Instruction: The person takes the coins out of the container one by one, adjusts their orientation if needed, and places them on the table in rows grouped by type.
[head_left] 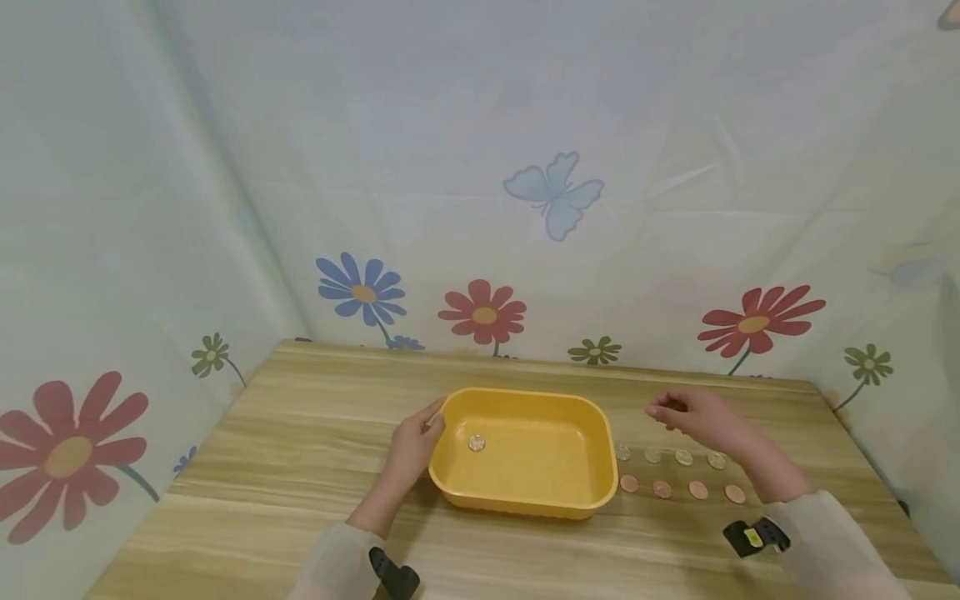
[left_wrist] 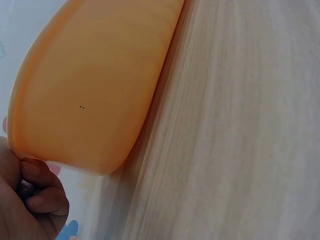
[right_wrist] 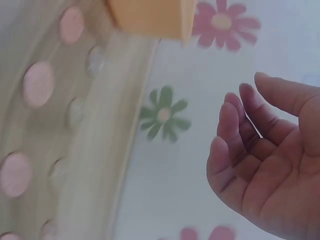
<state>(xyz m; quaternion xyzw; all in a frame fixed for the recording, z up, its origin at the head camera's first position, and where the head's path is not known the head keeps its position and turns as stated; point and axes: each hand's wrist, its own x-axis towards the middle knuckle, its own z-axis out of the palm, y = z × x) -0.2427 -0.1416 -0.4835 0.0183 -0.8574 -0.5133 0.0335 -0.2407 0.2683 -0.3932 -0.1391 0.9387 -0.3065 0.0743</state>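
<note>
A yellow plastic tray (head_left: 525,400) stands on the table, with a single silver coin (head_left: 477,443) lying inside near its left end. My left hand (head_left: 412,446) grips the tray's left rim; in the left wrist view its curled fingers (left_wrist: 47,200) are at the tray's edge. My right hand (head_left: 701,414) hovers above the table to the right of the tray. Its fingers (right_wrist: 230,120) are loosely bent, with nothing held between them. Below it lie a row of silver coins (head_left: 683,457) and, nearer me, a row of copper-coloured coins (head_left: 698,490).
The wood-grain table (head_left: 315,417) runs back to a pale curtain (head_left: 420,167) printed with flowers and a butterfly. Each forearm wears a dark strap, such as the right wristband (head_left: 756,537).
</note>
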